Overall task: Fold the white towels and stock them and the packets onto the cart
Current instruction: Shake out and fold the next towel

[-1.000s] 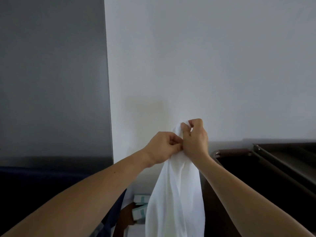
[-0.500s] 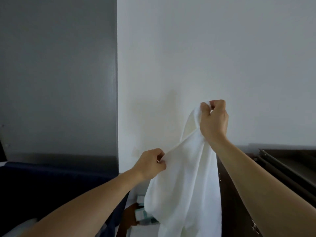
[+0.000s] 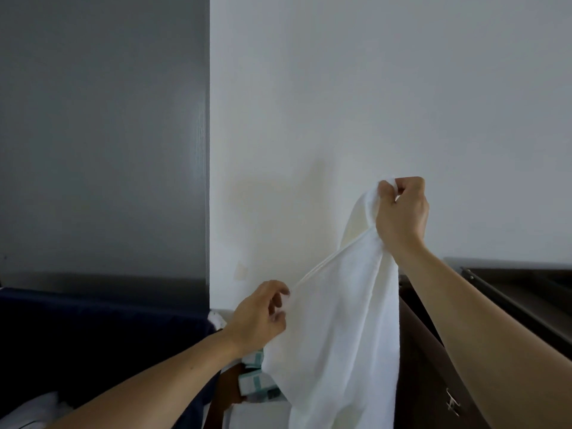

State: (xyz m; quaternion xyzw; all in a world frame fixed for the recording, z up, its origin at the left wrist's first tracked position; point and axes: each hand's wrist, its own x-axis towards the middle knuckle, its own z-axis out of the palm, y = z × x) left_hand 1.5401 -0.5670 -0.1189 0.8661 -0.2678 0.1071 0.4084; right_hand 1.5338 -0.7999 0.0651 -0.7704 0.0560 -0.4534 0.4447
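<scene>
The right hand (image 3: 400,215) pinches the towel (image 3: 337,335) by its corner, now raised. The left hand (image 3: 258,317) pinches the hem, now drawn apart and lower. The edge is opening out for folding.

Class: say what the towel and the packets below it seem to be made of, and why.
Towel: soft white cloth, perhaps cotton terry; it drapes in folds and has a stitched hem. Packets: perhaps paper or thin plastic, white with teal bands; too small to tell.
</scene>
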